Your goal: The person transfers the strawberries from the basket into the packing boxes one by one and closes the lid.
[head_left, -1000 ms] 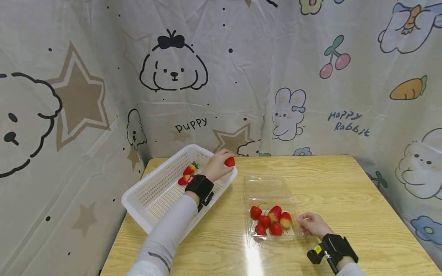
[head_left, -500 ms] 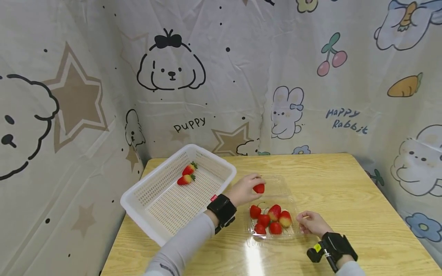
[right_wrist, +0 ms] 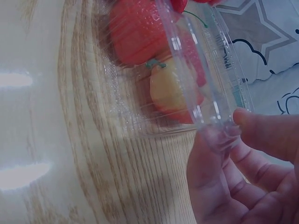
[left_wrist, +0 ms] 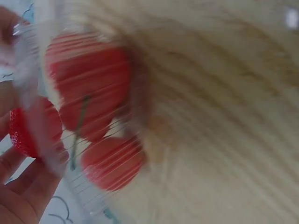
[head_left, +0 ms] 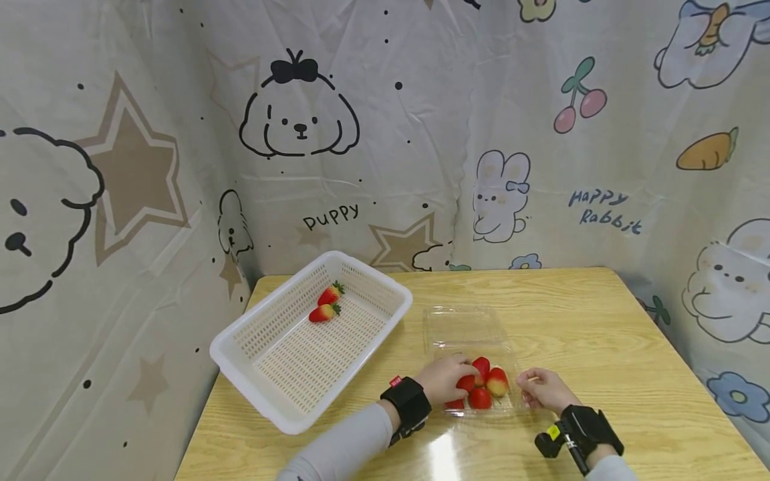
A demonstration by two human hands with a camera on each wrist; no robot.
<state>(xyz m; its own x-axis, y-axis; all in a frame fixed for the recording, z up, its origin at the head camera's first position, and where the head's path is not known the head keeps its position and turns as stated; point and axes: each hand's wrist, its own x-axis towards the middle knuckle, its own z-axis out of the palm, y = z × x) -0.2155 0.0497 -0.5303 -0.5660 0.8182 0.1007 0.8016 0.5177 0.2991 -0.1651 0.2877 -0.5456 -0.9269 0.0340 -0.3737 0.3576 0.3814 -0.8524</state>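
In the head view my left hand is down over the left side of a clear plastic clamshell box. Its fingers hold a red strawberry, seen through the clear wall in the left wrist view. Several fruits lie in the box, among them a red-and-yellow strawberry and a round red fruit; one fruit shows a thin green stem. My left hand hides some of them. At the right side, thumb and fingers of my right hand pinch the box's rim.
A white perforated basket stands at the left of the wooden table, with two strawberries inside. The box's lid is folded open toward the back. A printed curtain hangs behind and beside the table.
My left hand has carried a strawberry from over the basket's right rim across and down into the clamshell box. My right hand stays at the box's rim.
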